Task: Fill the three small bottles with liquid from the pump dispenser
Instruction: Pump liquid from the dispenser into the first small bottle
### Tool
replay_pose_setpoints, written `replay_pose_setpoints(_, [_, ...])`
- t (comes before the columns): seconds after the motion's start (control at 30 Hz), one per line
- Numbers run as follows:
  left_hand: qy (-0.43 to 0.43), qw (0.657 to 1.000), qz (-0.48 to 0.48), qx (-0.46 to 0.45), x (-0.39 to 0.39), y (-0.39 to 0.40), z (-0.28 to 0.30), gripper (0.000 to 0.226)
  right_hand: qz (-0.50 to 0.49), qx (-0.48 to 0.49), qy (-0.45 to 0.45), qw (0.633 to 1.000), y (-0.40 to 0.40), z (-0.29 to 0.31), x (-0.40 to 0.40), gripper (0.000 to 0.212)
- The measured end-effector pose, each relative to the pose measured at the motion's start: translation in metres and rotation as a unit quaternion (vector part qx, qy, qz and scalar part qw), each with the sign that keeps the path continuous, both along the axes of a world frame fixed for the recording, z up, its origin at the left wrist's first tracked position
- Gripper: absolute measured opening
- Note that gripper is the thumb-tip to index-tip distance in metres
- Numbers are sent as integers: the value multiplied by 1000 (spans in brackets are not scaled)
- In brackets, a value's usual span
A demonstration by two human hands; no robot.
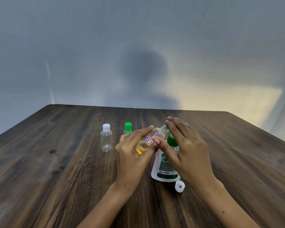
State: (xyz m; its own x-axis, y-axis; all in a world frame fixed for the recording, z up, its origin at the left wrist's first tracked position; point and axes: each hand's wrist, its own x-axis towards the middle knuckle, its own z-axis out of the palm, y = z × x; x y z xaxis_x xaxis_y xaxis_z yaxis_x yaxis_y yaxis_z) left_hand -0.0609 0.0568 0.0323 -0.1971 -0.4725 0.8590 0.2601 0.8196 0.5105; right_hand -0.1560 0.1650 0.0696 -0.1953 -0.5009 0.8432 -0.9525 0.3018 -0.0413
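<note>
The left hand (130,155) grips the small clear plastic bottle (152,139), tilted, neck up-right against the green nozzle of the white pump dispenser (164,163). The right hand (186,142), fingers straight, presses the pump head. Yellow liquid pools at the base.

Uncapped clear small plastic bottle (156,134), tilted, amber liquid at base, mouth against green-topped white pump dispenser (163,163); two capped bottles far left.
</note>
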Motion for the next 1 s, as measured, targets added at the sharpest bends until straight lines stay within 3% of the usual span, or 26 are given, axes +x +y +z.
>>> replay_pose_setpoints(0.57, [-17,1000,-22,-8,1,4,-7,33,23,-1,-43,999,5,-1,2,82])
replay_pose_setpoints(0.73, [0,1000,-26,1,1,6,-6,48,15,8,-34,999,6,2,4,86])
replay_pose_setpoints(0.87, [-16,1000,-20,-5,-1,5,-8,34,19,-1,-43,999,4,-4,1,83])
replay_pose_setpoints(1.0, [-4,1000,-24,-3,-3,4,-5,34,20,1,-34,999,4,4,0,84])
